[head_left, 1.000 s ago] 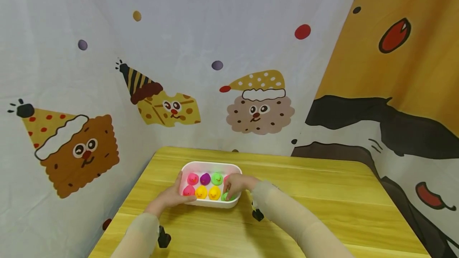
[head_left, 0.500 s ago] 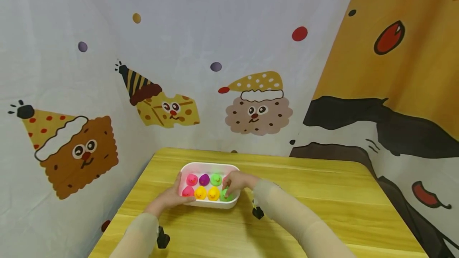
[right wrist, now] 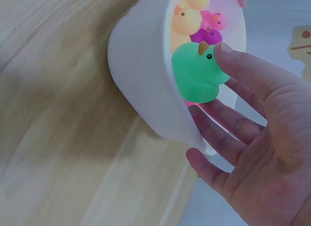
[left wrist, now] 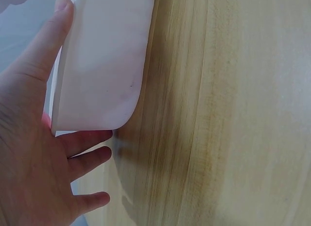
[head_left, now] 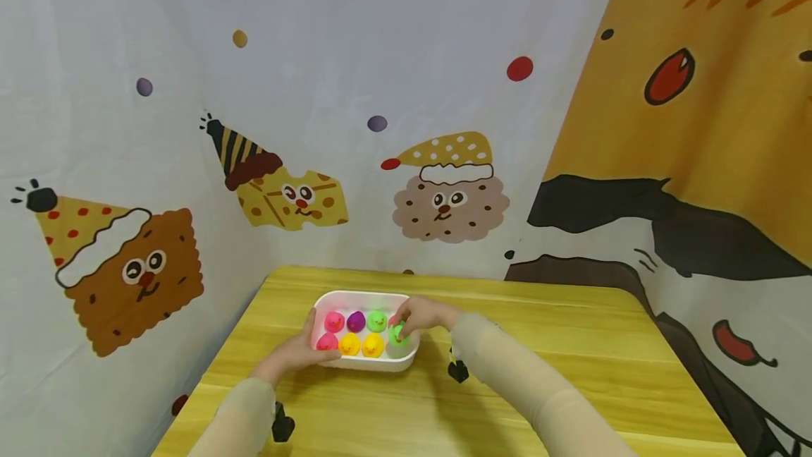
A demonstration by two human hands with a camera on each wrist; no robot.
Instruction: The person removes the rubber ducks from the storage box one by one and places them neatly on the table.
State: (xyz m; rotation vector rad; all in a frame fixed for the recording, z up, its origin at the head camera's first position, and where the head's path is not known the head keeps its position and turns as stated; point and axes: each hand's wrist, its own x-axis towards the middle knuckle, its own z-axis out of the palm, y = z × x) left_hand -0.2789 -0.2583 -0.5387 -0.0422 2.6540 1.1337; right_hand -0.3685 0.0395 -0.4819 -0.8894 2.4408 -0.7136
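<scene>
Your R hand (head_left: 420,314) pinches the green duck (right wrist: 197,73) btwn thumb & fingers, at R end of the white tray (head_left: 374,365), approx. rim level; your L hand (head_left: 297,352) clasps the tray's near L corner. Risk (my est.): your thumb sits up by the duck's head, so an off-ctr. pinch could let it pop out & drop back in. Your lower fingers lie close to the tray's R rim; a snag there might twist the tray if L grip is loose. Pink toy (right wrist: 191,103) below the duck could get dragged. Surface: wood-grain table (head_left: 539,365) under tray. Room: pale cloth (head_left: 317,41) behind tray, w/ cheese print (head_left: 292,199).
</scene>
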